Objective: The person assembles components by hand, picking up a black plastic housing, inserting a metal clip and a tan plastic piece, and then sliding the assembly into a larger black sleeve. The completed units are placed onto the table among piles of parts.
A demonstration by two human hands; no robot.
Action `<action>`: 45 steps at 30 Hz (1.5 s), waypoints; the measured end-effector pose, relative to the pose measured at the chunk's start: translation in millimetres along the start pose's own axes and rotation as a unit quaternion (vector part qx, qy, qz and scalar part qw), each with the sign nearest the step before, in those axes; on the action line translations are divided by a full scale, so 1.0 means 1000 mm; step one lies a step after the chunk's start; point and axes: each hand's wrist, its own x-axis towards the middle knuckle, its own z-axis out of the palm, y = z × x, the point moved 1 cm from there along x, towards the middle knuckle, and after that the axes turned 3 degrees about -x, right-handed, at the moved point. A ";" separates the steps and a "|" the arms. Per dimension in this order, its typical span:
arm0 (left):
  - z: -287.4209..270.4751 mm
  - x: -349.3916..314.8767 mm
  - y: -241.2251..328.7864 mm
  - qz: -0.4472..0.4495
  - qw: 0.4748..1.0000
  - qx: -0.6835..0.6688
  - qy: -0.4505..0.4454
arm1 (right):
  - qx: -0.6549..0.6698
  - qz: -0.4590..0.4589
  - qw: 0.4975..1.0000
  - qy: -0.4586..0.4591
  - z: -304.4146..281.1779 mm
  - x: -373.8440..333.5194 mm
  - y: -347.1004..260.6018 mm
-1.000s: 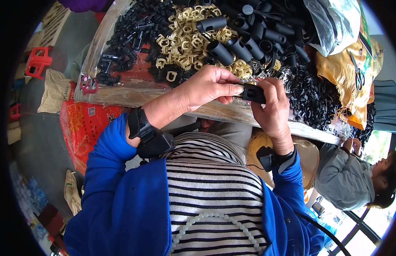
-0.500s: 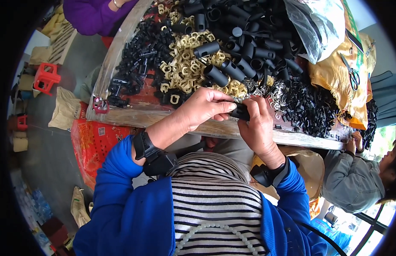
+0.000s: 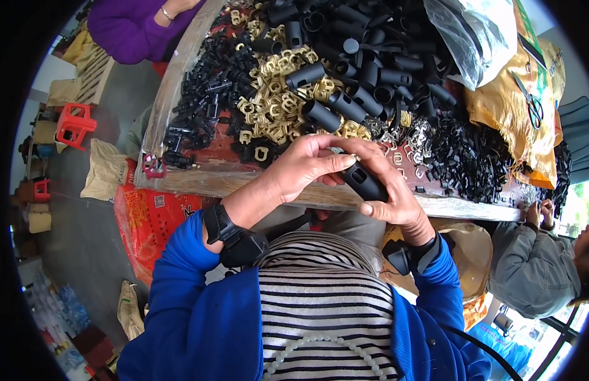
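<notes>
My right hand (image 3: 396,203) grips a short black plastic tube (image 3: 364,182) with a small slot in its side, held just above the near edge of a wooden table (image 3: 243,181). My left hand (image 3: 304,166) reaches across and pinches at the tube's top end with thumb and fingers, where a small brass-coloured piece shows. Both wrists carry black straps over blue sleeves. Right behind the hands lie heaps of brass-coloured clips (image 3: 275,114), black tubes (image 3: 364,70) and small black plastic parts (image 3: 199,108).
A clear plastic bag (image 3: 479,38) and a yellow sack (image 3: 523,108) lie at the table's far right. A person in purple (image 3: 132,28) sits at the far left, another in grey (image 3: 536,267) at the right. Red stools (image 3: 75,124) and sacks stand on the floor left.
Both hands have stayed together on the black tube. The view has shifted, so the table's heaps and the hands appear lower and the person in purple shows more.
</notes>
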 end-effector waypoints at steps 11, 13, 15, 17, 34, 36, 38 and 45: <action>0.007 0.002 -0.011 0.012 0.999 -0.040 -0.023 | 0.211 0.057 0.974 0.064 0.010 -0.014 0.006; 0.011 0.002 -0.012 0.032 0.996 -0.067 -0.050 | 0.259 0.062 0.959 0.096 0.011 -0.017 0.008; 0.011 0.002 -0.017 0.028 0.996 -0.067 -0.060 | 0.267 0.052 0.957 0.103 0.013 -0.020 0.012; 0.012 0.002 -0.020 0.019 0.994 -0.070 -0.078 | 0.284 0.035 0.951 0.114 0.015 -0.021 0.014; 0.033 -0.006 -0.031 0.039 0.996 0.065 -0.038 | 0.283 0.109 0.936 0.180 0.018 -0.051 -0.005; 0.037 -0.004 -0.025 0.029 0.996 0.076 -0.039 | 0.208 0.124 0.947 0.212 0.002 -0.070 -0.007; 0.032 -0.006 -0.022 0.021 0.996 0.083 -0.038 | 0.128 0.166 0.950 0.232 -0.020 -0.095 -0.008; -0.001 0.000 -0.016 0.045 0.997 0.055 -0.030 | -0.489 0.405 0.770 0.068 -0.075 -0.240 -0.016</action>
